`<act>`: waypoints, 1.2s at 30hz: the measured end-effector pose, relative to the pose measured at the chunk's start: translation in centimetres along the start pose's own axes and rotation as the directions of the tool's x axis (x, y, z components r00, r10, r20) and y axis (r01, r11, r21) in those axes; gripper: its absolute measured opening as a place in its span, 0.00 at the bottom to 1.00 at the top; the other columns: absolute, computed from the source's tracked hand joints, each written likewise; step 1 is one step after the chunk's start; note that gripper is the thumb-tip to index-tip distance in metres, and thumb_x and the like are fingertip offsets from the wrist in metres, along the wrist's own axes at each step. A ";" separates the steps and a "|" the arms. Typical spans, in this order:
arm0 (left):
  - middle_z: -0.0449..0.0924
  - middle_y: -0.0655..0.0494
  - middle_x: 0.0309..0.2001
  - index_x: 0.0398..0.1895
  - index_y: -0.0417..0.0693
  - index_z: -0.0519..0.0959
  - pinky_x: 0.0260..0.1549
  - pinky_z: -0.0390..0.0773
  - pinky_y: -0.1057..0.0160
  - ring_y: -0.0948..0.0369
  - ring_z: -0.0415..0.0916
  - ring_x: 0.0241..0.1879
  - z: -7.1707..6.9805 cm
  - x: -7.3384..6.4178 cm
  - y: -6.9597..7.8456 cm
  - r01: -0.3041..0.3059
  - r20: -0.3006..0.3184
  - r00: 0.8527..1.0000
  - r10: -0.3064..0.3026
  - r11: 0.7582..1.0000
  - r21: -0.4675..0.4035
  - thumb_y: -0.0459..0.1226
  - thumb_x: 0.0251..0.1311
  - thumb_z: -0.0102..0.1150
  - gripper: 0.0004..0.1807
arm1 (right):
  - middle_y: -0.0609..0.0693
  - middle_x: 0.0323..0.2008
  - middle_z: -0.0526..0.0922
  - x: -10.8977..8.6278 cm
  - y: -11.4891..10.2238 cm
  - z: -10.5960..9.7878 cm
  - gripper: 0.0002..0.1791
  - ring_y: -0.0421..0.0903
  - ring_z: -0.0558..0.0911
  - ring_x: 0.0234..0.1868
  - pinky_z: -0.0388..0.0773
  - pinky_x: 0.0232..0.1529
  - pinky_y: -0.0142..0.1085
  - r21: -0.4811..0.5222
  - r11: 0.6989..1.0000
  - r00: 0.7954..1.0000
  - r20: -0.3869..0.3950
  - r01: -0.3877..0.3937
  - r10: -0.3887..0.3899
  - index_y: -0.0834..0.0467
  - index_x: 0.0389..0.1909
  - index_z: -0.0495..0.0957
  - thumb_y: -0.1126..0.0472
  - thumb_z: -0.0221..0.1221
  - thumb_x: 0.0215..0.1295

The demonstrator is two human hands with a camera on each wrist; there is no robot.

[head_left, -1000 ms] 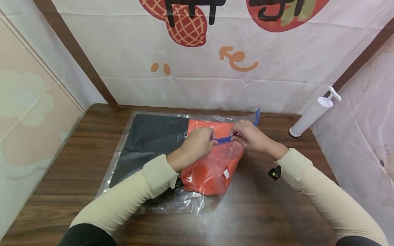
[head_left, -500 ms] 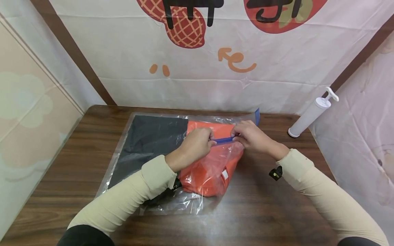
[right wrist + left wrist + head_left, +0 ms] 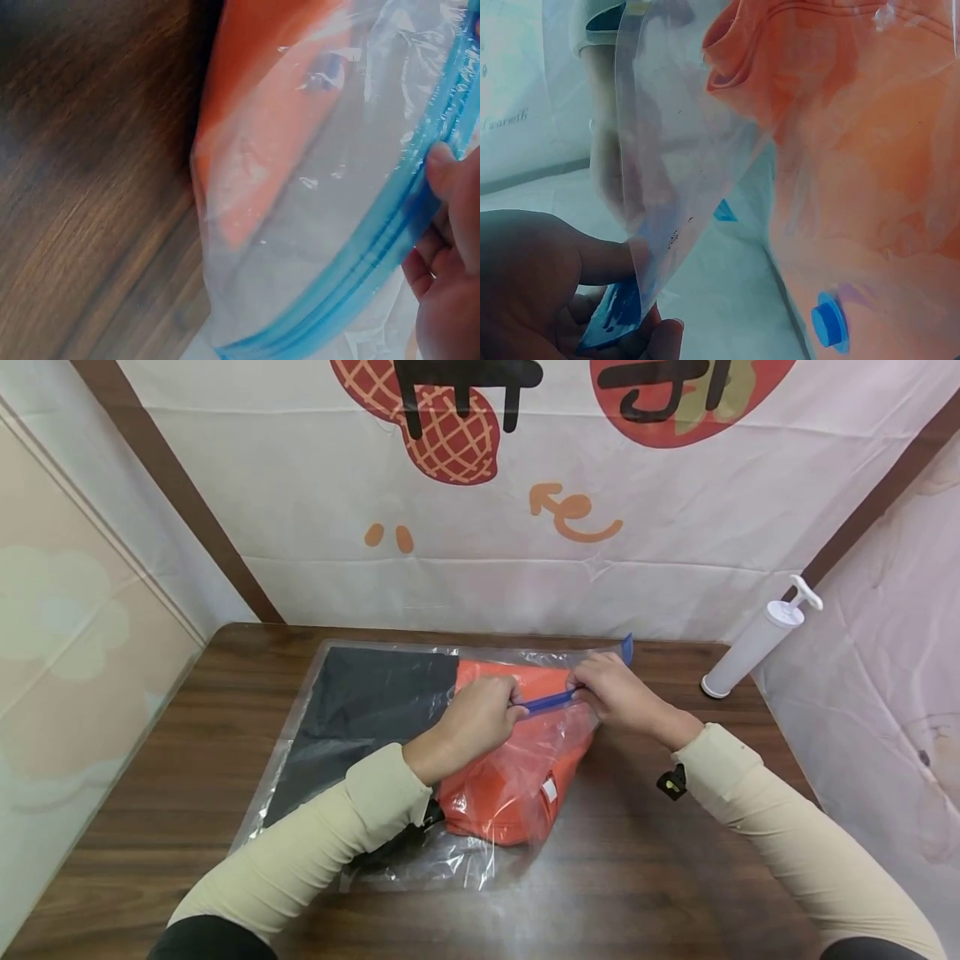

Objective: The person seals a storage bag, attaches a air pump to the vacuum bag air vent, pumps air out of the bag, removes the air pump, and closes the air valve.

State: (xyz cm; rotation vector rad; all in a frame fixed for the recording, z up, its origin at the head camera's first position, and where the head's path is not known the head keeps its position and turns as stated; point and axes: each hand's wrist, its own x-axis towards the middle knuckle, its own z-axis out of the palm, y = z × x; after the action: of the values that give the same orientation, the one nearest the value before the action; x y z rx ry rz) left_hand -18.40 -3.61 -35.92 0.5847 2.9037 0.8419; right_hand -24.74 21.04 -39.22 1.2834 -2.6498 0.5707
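A clear plastic vacuum storage bag (image 3: 480, 864) lies on the table with a folded dark garment (image 3: 375, 693) and an orange garment (image 3: 487, 810) inside. Its blue zip strip (image 3: 549, 702) is raised over the orange part. My left hand (image 3: 472, 722) pinches the strip between thumb and fingers. Just to its right, my right hand (image 3: 618, 697) pinches the same strip, a short stretch showing between them. In the right wrist view the strip (image 3: 360, 259) curves down from the thumb. A round blue valve cap (image 3: 826, 322) shows against the orange garment in the left wrist view.
A white hand pump (image 3: 753, 647) stands at the table's back right corner, leaning toward the side cloth. A printed cloth (image 3: 315, 510) hangs behind the wooden table (image 3: 660, 877). The bag's far blue corner (image 3: 627, 649) sticks up near the back edge.
My right hand has slid slightly right along the zip strip, so more blue shows between the hands. The left hand keeps its grip, and the bag stays in place.
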 end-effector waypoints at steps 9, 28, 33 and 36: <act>0.79 0.59 0.27 0.33 0.46 0.80 0.27 0.73 0.63 0.62 0.73 0.25 -0.2 -0.1 -0.1 0.015 0.002 1.000 -0.015 1.000 0.000 0.38 0.68 0.65 0.07 | 0.49 0.39 0.82 0.3 0.7 -0.6 0.05 0.53 0.77 0.50 0.68 0.53 0.55 0.024 0.998 0.997 0.064 -0.052 0.050 0.57 0.39 0.79 0.70 0.63 0.68; 0.79 0.59 0.27 0.34 0.46 0.80 0.26 0.73 0.63 0.63 0.73 0.25 -0.3 -0.1 -0.3 0.013 0.003 1.000 -0.013 1.000 0.009 0.39 0.70 0.64 0.07 | 0.49 0.37 0.81 0.1 1.7 -0.3 0.05 0.52 0.76 0.45 0.69 0.49 0.51 -0.010 0.999 0.999 0.016 -0.039 0.039 0.58 0.38 0.78 0.70 0.63 0.67; 0.79 0.58 0.26 0.32 0.46 0.80 0.27 0.72 0.63 0.62 0.73 0.24 -0.5 -0.1 -0.2 0.015 0.000 1.000 -0.015 1.000 0.013 0.39 0.70 0.63 0.08 | 0.50 0.33 0.80 0.0 1.8 0.1 0.06 0.51 0.75 0.39 0.69 0.46 0.50 -0.018 1.000 0.999 -0.039 -0.010 0.009 0.59 0.35 0.77 0.72 0.63 0.67; 0.78 0.58 0.26 0.31 0.47 0.80 0.27 0.73 0.62 0.62 0.74 0.25 -0.5 -0.1 -0.1 0.023 -0.010 1.000 -0.023 1.000 0.010 0.38 0.70 0.64 0.09 | 0.50 0.34 0.81 0.0 1.8 0.0 0.05 0.51 0.75 0.40 0.69 0.48 0.50 -0.027 0.999 0.998 -0.057 -0.023 0.021 0.59 0.35 0.78 0.71 0.64 0.66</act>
State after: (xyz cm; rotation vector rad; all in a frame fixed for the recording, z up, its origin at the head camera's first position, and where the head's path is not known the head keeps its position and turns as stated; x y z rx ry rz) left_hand -18.40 -3.99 -35.57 0.5484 2.9196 0.8302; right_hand -26.08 22.06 -39.75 1.2132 -2.6197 0.5628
